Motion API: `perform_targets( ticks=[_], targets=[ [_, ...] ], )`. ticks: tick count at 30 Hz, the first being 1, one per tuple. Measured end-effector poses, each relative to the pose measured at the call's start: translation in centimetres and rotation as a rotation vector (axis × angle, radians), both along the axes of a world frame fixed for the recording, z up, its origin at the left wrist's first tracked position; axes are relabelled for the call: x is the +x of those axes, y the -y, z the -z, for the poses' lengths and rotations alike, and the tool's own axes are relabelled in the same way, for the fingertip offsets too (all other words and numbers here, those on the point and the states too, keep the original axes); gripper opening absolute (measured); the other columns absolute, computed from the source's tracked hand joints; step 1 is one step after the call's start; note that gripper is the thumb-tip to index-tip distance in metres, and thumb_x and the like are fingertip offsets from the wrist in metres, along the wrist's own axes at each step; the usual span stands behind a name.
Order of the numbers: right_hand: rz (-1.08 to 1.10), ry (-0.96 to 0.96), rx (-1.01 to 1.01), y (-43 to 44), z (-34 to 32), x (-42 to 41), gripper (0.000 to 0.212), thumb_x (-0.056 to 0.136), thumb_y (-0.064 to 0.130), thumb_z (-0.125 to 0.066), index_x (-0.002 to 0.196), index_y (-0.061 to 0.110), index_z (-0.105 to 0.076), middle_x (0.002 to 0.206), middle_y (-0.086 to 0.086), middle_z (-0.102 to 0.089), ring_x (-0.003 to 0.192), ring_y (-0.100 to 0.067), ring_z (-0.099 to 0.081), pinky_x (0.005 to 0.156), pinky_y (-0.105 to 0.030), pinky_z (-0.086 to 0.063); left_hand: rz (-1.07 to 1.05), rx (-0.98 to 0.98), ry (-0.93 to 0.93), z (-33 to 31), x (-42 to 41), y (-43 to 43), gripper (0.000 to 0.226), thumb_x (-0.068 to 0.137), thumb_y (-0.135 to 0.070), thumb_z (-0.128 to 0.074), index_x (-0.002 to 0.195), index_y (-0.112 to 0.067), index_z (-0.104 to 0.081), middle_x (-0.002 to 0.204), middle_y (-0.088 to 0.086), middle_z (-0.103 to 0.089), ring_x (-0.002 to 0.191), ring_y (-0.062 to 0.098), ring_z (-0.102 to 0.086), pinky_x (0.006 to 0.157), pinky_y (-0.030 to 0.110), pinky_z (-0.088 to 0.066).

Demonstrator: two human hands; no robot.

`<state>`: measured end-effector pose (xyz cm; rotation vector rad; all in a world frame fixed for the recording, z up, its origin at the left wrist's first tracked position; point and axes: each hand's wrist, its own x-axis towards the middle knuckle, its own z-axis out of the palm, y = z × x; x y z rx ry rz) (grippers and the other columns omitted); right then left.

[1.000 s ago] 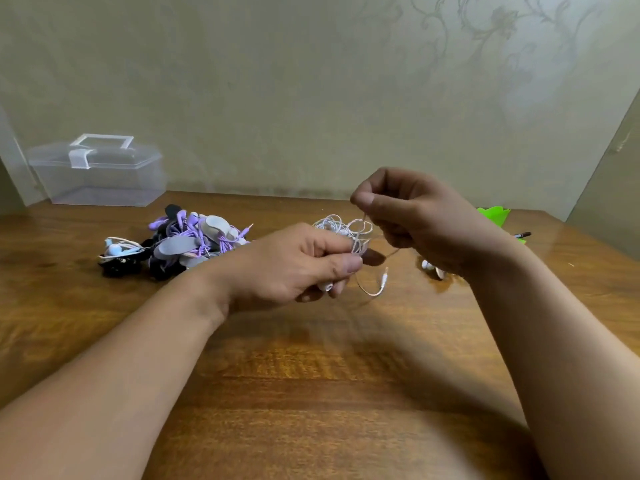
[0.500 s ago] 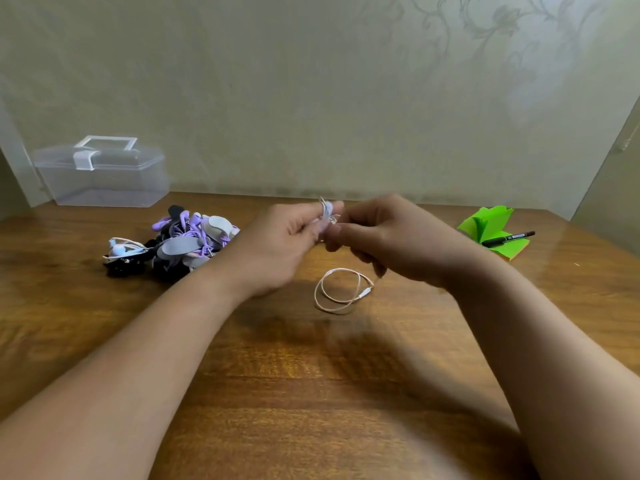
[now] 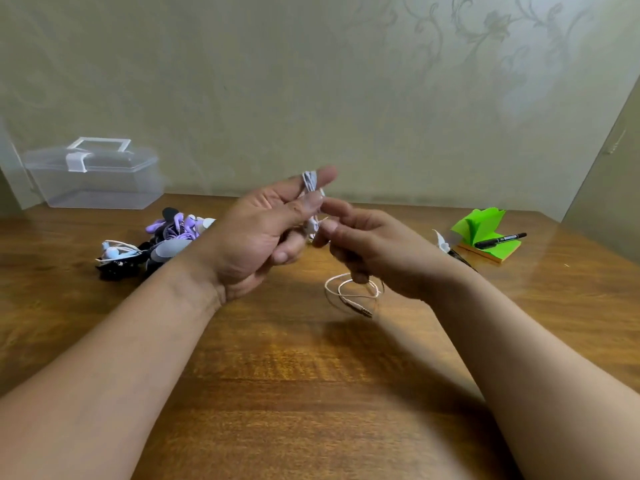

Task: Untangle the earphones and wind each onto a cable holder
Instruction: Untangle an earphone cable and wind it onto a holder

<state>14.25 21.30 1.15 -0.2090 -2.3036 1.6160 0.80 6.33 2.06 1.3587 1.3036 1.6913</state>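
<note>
**Two bare hands work a white earphone cable above a wooden table**

The left hand (image 3: 256, 237) is raised over the middle of the table (image 3: 311, 393). Its thumb and forefinger pinch a small bunched part of the white earphones (image 3: 309, 181), while the other fingers curl loosely. The right hand (image 3: 377, 247) sits just beside it at three o'clock. Its fingers are curled and appear to grip the same cable, though blur hides the exact contact. A loose loop (image 3: 346, 289) of the cable hangs beneath the right hand, at five o'clock from the left hand. It ends in a plug (image 3: 363, 310) near the tabletop.

This looks like the winding or untangling step for this one pair. To do it well, the left pinch should hold the bunch firmly. The right hand should feed the slack in even turns, so the hanging loop neither twists nor knots.

A pile of earphones (image 3: 156, 244), purple, black and white, lies at nine o'clock from the hands. A clear box (image 3: 93, 178) stands at ten o'clock by the wall. A green notepad (image 3: 485, 230) and a black pen (image 3: 500, 239) lie at three o'clock.
</note>
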Motion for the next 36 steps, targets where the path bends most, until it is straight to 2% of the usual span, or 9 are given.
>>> perform_targets(
  ticks=[3,4,7,11,20,25,27,30,36],
  targets=[
    [0.078,0.117,0.288,0.9,-0.7,0.2,0.025,0.106,0.031,-0.058,0.099,0.015,-0.076,0.066,0.003,-0.052,0.054,-0.012,-0.039,0.049,-0.026,-0.032,-0.348,-0.102,-0.43,0.7,-1.2,-0.5,0.03,0.109,-0.015,-0.049,0.133,-0.014,-0.067,0.143,-0.014,-0.059,0.077,-0.001,-0.023,0.065,0.035,-0.053],
    [0.12,0.123,0.39,0.8,-1.2,0.4,0.024,0.105,0.033,-0.061,0.096,0.018,-0.077,0.065,0.005,-0.054,0.052,-0.01,-0.04,0.048,-0.026,-0.033,-0.379,-0.151,-0.585,1.0,-1.5,-0.6,0.03,0.109,-0.017,-0.05,0.133,-0.018,-0.067,0.141,-0.02,-0.058,0.106,-0.006,-0.066,0.088,0.031,-0.055],
    [0.213,0.065,0.522,0.0,-2.5,1.3,0.022,0.098,0.036,-0.07,0.089,0.017,-0.075,0.063,0.007,-0.054,0.051,-0.009,-0.042,0.05,-0.026,-0.035,-0.26,-0.284,-0.795,1.1,-0.8,0.0,0.03,0.11,-0.027,-0.047,0.135,-0.026,-0.064,0.103,-0.022,-0.071,0.085,-0.004,-0.063,0.078,0.015,-0.049],
    [0.156,-0.143,0.23,-1.4,-3.3,2.3,0.008,0.1,0.012,-0.067,0.092,0.012,-0.068,0.067,0.007,-0.056,0.057,-0.013,-0.043,0.051,-0.029,-0.037,-0.069,-0.422,-0.789,0.6,0.3,0.3,0.029,0.107,-0.036,-0.049,0.11,-0.015,-0.069,0.076,-0.021,-0.064,0.054,-0.001,-0.048,0.055,0.012,-0.036],
    [-0.062,-0.072,-0.101,-0.7,-0.4,0.3,0.022,0.109,0.018,-0.052,0.1,0.019,-0.071,0.069,0.002,-0.05,0.055,-0.012,-0.029,0.046,-0.022,-0.023,0.102,0.037,0.044,0.0,0.9,0.2,0.039,0.105,-0.026,-0.049,0.142,-0.02,-0.06,0.116,0.015,-0.067,0.04,0.004,-0.028,0.053,0.036,-0.014],
    [0.065,0.102,0.36,0.2,-1.7,1.0,0.025,0.105,0.038,-0.06,0.098,0.02,-0.076,0.068,0.005,-0.059,0.058,-0.016,-0.042,0.051,-0.03,-0.034,-0.406,-0.108,-0.43,0.5,-1.0,-0.2,0.033,0.11,-0.022,-0.046,0.138,-0.017,-0.063,0.138,-0.015,-0.065,0.074,0.011,-0.021,0.085,0.03,-0.057],
    [0.122,0.04,0.399,-0.3,-2.4,1.4,0.026,0.102,0.039,-0.065,0.092,0.018,-0.076,0.065,0.006,-0.057,0.056,-0.016,-0.042,0.05,-0.03,-0.033,-0.317,-0.212,-0.636,0.9,-0.9,-0.1,0.03,0.11,-0.028,-0.045,0.124,-0.024,-0.071,0.105,-0.027,-0.071,0.066,-0.006,-0.056,0.073,0.018,-0.046],
    [0.129,-0.048,0.251,-1.8,-3.2,2.2,0.028,0.099,0.031,-0.07,0.088,0.005,-0.071,0.059,0.005,-0.048,0.049,-0.01,-0.036,0.045,-0.024,-0.029,-0.086,-0.266,-0.536,0.6,0.3,0.4,0.037,0.11,-0.037,-0.041,0.098,-0.018,-0.071,0.068,-0.014,-0.062,0.047,0.007,-0.037,0.052,0.025,-0.027],
    [-0.095,-0.099,-0.111,-1.2,-1.3,1.2,0.019,0.101,0.018,-0.061,0.089,0.003,-0.059,0.059,-0.003,-0.041,0.051,-0.014,-0.023,0.041,-0.019,-0.024,0.309,-0.149,-0.109,-0.1,1.6,0.9,0.038,0.105,-0.029,-0.048,0.133,-0.013,-0.067,0.095,0.01,-0.07,0.042,0.008,-0.028,0.045,0.028,-0.016]
  ],
)
